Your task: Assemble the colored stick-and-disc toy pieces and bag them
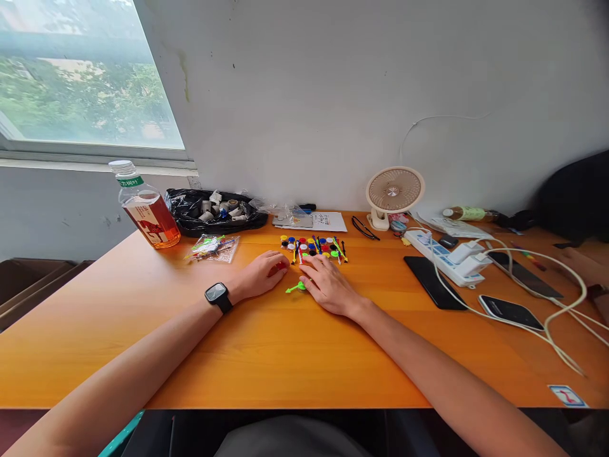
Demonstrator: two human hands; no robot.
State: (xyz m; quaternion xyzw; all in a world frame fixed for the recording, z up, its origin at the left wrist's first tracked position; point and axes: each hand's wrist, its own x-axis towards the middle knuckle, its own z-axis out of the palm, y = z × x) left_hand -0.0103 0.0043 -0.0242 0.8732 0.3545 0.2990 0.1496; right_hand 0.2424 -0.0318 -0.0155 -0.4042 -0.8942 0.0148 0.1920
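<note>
My left hand (262, 274), with a black smartwatch (218, 296) on its wrist, rests on the orange table (266, 355), fingers curled around a small red piece (278, 267). Just to its right lies my right hand (327, 284), palm down with its fingers stretched toward a cluster of small colourful discs and sticks (314, 247). A green piece with a stick (297, 288) lies at the right hand's thumb side, between the two hands. Whether the right hand presses on anything is hidden.
A bottle of amber drink (145, 207) stands at the left, beside a black bag of small parts (214, 211) and a clear packet of coloured pieces (212, 247). At the right are a small fan (394, 193), glasses, a power strip (450, 257), phones and white cables. Another person's arm (590, 270) shows at the far right.
</note>
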